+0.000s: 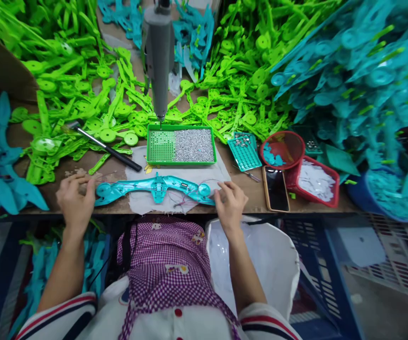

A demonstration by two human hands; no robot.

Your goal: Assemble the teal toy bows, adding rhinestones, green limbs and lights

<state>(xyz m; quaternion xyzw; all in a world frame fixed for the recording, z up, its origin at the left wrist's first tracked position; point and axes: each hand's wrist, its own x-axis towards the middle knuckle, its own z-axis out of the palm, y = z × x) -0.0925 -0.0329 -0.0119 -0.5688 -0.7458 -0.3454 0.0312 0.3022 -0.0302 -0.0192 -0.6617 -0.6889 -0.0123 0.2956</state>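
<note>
A bow-shaped translucent blue plastic part (pixel 159 185) lies lengthwise on a white cloth (pixel 140 163) near the table's front edge. Loose thin wire (pixel 184 204) runs along it and curls past both ends. Beside its left tip, my left hand (pixel 76 200) is closed in a pinch, where a fine strand of the wire meets the fingers. At the other tip my right hand (pixel 230 203) pinches too, thumb close to the plastic, with a strand looping toward the fingertips. The exact spot of each grip is partly hidden by the fingers.
Behind stand a green tray (pixel 181 164) of small metal screws, a hanging electric screwdriver (pixel 158 61) and a hammer (pixel 108 148). Heaps of green parts (pixel 119 108) and blue parts (pixel 352 71) surround it. At right lie a phone (pixel 276 189) and red baskets (pixel 335 198).
</note>
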